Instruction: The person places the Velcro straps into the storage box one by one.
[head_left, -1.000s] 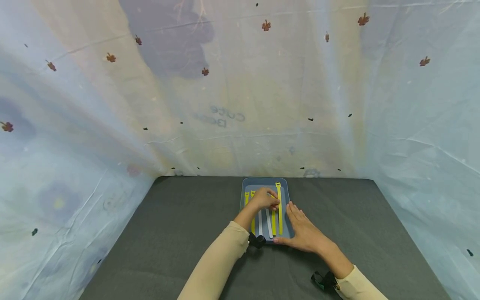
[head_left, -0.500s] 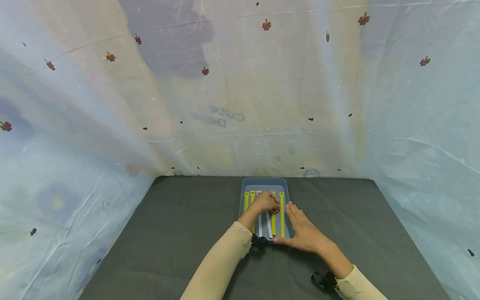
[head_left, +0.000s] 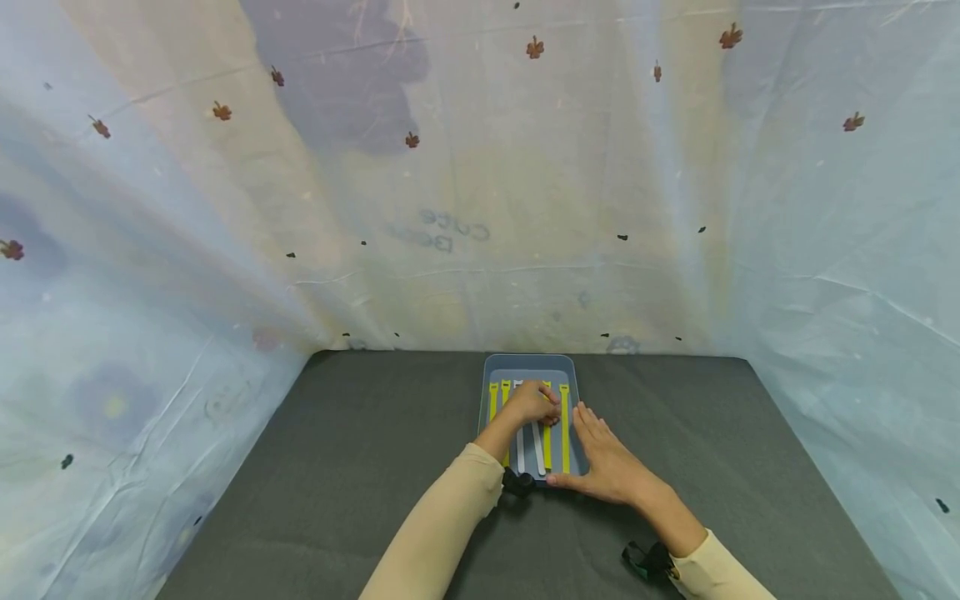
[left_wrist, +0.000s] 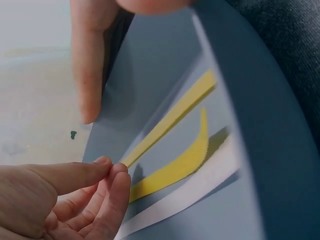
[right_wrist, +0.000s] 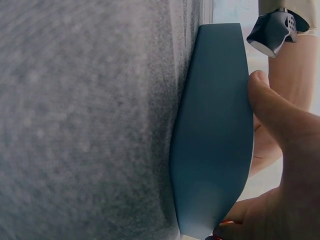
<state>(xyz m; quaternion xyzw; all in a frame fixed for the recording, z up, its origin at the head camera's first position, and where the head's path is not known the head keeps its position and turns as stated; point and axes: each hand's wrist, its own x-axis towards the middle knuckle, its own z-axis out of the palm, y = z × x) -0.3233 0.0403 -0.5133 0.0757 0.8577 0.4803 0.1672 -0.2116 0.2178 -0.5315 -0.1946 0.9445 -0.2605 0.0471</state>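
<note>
A blue-grey tray (head_left: pixel 529 364) holds several flat yellow and white cable ties laid side by side lengthwise. My left hand (head_left: pixel 531 403) reaches over the tray, its thumb and fingertips together at the rightmost yellow cable tie (head_left: pixel 566 446). In the left wrist view that yellow cable tie (left_wrist: pixel 172 120) runs up to the pinched fingertips. Beside it lie a curved yellow tie (left_wrist: pixel 175 172) and a white tie (left_wrist: pixel 195 195). My right hand (head_left: pixel 611 467) rests spread against the tray's near right corner, thumb along the near rim. The left hand hides the middle ties' upper parts.
A dark grey cloth (head_left: pixel 375 467) covers the table under the tray. Behind and at both sides hangs a pale patterned sheet (head_left: pixel 480 208). Each wrist wears a black strap with a camera, the right one (head_left: pixel 648 562) near the cloth's front.
The rightmost yellow cable tie has come down toward me and slightly right, its head now level with the others. My left hand shifted slightly with it. The right hand stays put.
</note>
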